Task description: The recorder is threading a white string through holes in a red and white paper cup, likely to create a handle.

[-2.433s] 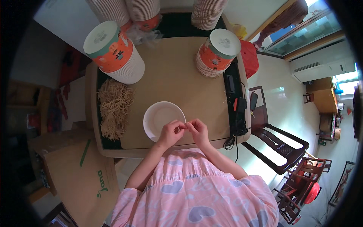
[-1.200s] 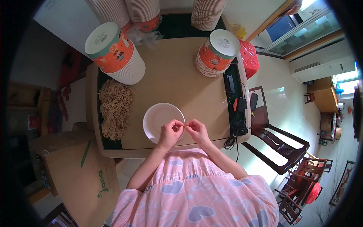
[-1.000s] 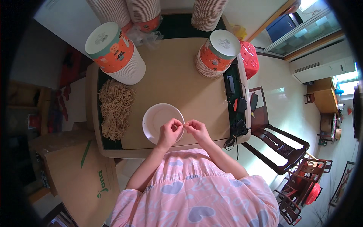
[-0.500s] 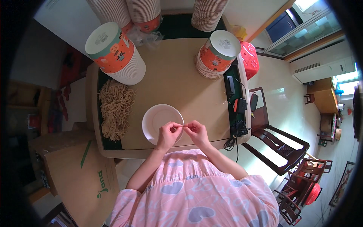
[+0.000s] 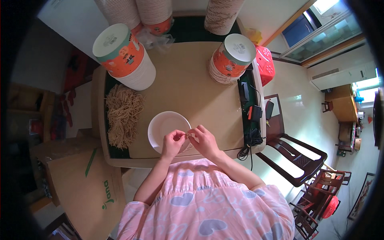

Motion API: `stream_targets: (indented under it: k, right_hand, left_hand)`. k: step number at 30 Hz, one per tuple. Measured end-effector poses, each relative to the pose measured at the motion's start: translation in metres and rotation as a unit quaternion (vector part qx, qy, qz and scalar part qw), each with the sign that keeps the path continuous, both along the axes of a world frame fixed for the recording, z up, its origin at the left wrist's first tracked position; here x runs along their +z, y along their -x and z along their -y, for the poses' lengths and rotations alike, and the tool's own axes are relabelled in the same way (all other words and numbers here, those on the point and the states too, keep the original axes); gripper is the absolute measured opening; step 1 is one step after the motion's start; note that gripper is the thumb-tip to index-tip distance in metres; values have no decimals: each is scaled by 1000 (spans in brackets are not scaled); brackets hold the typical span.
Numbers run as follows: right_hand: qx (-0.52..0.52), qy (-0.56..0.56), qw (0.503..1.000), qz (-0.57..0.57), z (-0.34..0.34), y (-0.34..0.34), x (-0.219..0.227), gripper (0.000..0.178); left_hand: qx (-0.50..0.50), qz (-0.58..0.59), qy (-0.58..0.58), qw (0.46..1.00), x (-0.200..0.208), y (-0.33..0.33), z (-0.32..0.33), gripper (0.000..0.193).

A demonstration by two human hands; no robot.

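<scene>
A white paper bucket (image 5: pixel 165 125) stands upright near the table's front edge. At the right side of its rim, my left hand (image 5: pixel 173 143) and my right hand (image 5: pixel 205 141) meet, fingertips pinched together. Between them shows a small bit of tan cord (image 5: pixel 187 135), mostly hidden by the fingers. To the left lies a loose heap of beige cords (image 5: pixel 123 116). Behind it stands a stack of nested paper buckets (image 5: pixel 132 68), upside down, with orange printed sides. Another upside-down bucket stack (image 5: pixel 231 60) at the back right has cords around its lower part.
More bucket stacks (image 5: pixel 154 14) and a clear plastic bag (image 5: pixel 156 40) are at the back. Chargers and black cables (image 5: pixel 253 136) line the table's right edge. A red stool (image 5: pixel 265 66) stands beyond it. A cardboard box (image 5: pixel 80 180) sits at lower left, a dark chair (image 5: pixel 298 158) at right.
Both hands have shifted slightly left, and my right fingers have come over toward the left fingertips. The cord between them shows more bunched. The bucket has moved a little left.
</scene>
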State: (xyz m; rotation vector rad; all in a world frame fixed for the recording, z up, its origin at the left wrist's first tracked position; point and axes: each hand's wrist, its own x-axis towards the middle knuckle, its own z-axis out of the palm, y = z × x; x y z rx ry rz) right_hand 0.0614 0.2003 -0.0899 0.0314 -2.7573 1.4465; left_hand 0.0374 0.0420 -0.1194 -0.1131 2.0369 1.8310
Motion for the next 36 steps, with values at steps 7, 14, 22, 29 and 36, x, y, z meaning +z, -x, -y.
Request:
stream_targets:
  k: [7, 14, 22, 29, 36]
  right_hand:
    - [36, -66, 997, -24, 1, 7, 1, 9]
    - [41, -63, 997, -28, 1, 5, 0, 9]
    - [32, -60, 998, -9, 0, 4, -4, 9]
    - [26, -50, 998, -19, 1, 4, -8, 8]
    - [29, -65, 997, -17, -1, 5, -6, 9]
  left_hand:
    - [-4, 30, -19, 999, 2, 1, 5, 6]
    - [5, 53, -38, 998, 1, 1, 6, 5]
    - [10, 63, -31, 997, 11, 3, 4, 9]
    - [-73, -192, 132, 970, 21, 0, -6, 21]
    - [-74, -235, 186, 951, 22, 0, -8, 10]
